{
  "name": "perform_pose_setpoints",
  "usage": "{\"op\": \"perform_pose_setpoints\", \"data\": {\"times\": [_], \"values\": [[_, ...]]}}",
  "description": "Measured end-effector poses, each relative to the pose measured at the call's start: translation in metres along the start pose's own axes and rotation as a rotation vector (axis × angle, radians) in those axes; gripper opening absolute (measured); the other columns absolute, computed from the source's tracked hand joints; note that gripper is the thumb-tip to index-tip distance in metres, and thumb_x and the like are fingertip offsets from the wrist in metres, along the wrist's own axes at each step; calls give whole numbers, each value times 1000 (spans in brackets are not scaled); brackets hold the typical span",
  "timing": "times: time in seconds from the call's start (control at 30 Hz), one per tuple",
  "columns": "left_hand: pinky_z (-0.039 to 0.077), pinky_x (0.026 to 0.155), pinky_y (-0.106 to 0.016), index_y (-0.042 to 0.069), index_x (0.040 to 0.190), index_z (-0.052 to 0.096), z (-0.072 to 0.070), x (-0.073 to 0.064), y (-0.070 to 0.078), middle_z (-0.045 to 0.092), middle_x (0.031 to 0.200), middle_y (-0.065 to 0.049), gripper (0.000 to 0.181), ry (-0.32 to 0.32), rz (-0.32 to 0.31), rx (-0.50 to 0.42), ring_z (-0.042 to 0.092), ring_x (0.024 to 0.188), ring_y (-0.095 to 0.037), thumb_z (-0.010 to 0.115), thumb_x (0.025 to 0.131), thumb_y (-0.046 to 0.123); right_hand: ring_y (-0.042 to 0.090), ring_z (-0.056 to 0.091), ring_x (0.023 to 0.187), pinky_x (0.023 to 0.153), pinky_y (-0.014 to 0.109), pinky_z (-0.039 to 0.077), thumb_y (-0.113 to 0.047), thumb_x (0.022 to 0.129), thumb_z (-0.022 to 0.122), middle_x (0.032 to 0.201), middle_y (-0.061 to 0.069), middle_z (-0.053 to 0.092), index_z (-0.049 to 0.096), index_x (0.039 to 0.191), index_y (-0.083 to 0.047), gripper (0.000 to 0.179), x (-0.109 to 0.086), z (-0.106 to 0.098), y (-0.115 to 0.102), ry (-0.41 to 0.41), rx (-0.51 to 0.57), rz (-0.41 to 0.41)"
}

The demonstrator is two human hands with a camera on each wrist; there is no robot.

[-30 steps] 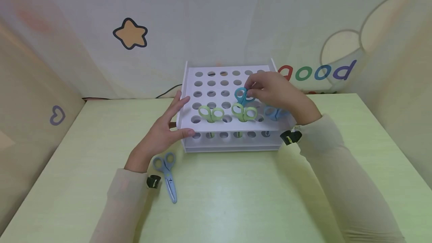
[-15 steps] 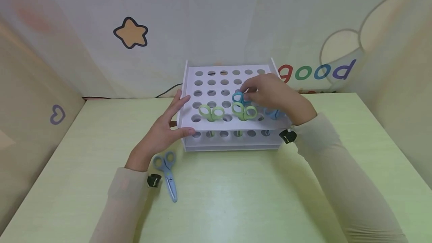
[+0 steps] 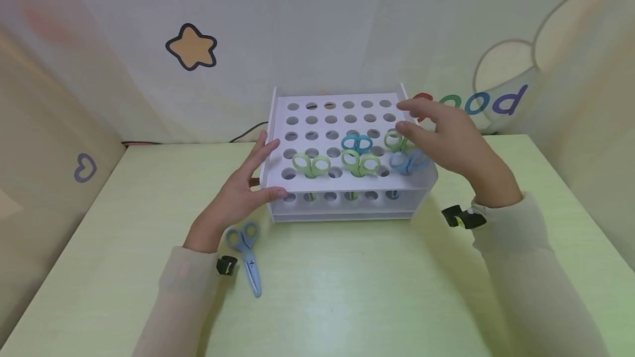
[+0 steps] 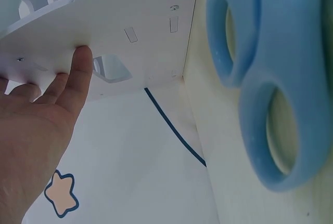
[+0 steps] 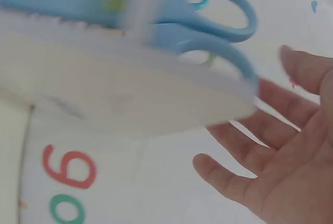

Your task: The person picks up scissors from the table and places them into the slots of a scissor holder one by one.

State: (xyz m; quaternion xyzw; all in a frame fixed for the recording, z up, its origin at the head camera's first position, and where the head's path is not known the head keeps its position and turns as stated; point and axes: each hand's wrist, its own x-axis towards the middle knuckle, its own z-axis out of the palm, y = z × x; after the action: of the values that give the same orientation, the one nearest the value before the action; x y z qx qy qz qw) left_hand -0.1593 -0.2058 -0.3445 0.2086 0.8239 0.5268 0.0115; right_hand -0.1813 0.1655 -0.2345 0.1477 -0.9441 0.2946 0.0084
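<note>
A white rack [image 3: 322,184] with rows of round holes stands on the table. My left hand [image 3: 230,203] rests on its left side, fingers extended along the side panel [image 4: 145,37] and thumb at the front edge. My right hand [image 3: 453,139] is held above the rack's right side, fingers apart, holding nothing. Teal scissors [image 3: 356,150] stand handles-up in a hole, their blades hidden. Light green scissors [image 3: 311,170], another green pair [image 3: 359,169] and blue scissors [image 3: 407,166] stand toward the front. A further green pair [image 3: 387,139] is partly covered by my right hand.
Blue-grey scissors [image 3: 250,263] lie on the table [image 3: 337,291] in front of the rack's left corner, beside my left wrist. A printed cloth [image 3: 322,26] hangs behind. A dark cord [image 3: 248,132] runs behind the rack's left side.
My right hand has lowered the teal scissors into the hole, let go of them and moved right with its fingers spread. My left hand has stayed at the rack's side.
</note>
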Motion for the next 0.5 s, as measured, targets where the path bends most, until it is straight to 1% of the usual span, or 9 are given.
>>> {"op": "perform_pose_setpoints", "data": {"times": [0.03,0.1,0.13,0.23,0.27,0.3,0.37,0.43,0.5], "values": [[43,101,-46,34,160,30,0,0,0,-1,163,28,93,0,5,-3,30,145,-17,83,86,15,45,44,131,102,66,37,-43,100,61,154,13,42,43,155,-20,62,-5,1,6,8,20,4],[43,101,-47,32,161,29,1,1,0,-2,164,27,94,-4,17,-4,28,146,-16,82,86,13,45,31,143,108,67,29,-45,98,64,165,10,24,26,162,-22,79,-12,5,18,9,65,4],[42,101,-47,31,161,28,1,1,1,-2,164,27,94,-5,21,-6,27,146,-16,82,86,13,43,22,148,111,66,24,-46,96,67,168,6,13,15,164,-22,89,-15,8,23,2,81,4],[41,102,-48,30,162,26,2,1,0,-3,164,26,94,-12,26,-2,23,148,-16,81,87,12,32,-2,153,117,61,12,-45,90,76,168,0,-13,-11,162,-20,116,-22,18,38,-33,116,0],[41,102,-48,30,162,25,2,1,0,-3,164,25,94,-13,25,-1,22,148,-17,81,88,12,29,-8,153,118,59,9,-44,87,79,167,0,-17,-17,160,-19,123,-24,22,42,-46,130,2],[40,102,-48,31,162,24,2,1,-1,-3,164,25,94,-13,21,2,22,148,-17,80,88,13,29,-9,152,118,58,8,-43,85,81,166,1,-20,-22,158,-18,128,-25,26,45,-59,144,5],[40,103,-48,32,162,23,2,0,-1,-4,164,25,94,-13,11,14,21,149,-18,80,89,15,30,-8,152,118,58,10,-42,82,84,166,3,-21,-24,157,-18,134,-27,32,50,-79,173,11],[40,103,-47,32,163,22,2,-1,-1,-4,165,25,95,-11,3,24,20,149,-19,80,89,16,33,0,152,117,59,13,-42,80,85,167,6,-17,-24,157,-18,136,-27,36,54,-95,194,10],[41,102,-47,31,163,21,2,-2,0,-5,165,25,96,-10,0,36,20,149,-19,80,89,16,37,11,151,116,60,17,-44,81,84,168,11,-8,-23,158,-19,134,-27,39,55,-115,197,13]]}}
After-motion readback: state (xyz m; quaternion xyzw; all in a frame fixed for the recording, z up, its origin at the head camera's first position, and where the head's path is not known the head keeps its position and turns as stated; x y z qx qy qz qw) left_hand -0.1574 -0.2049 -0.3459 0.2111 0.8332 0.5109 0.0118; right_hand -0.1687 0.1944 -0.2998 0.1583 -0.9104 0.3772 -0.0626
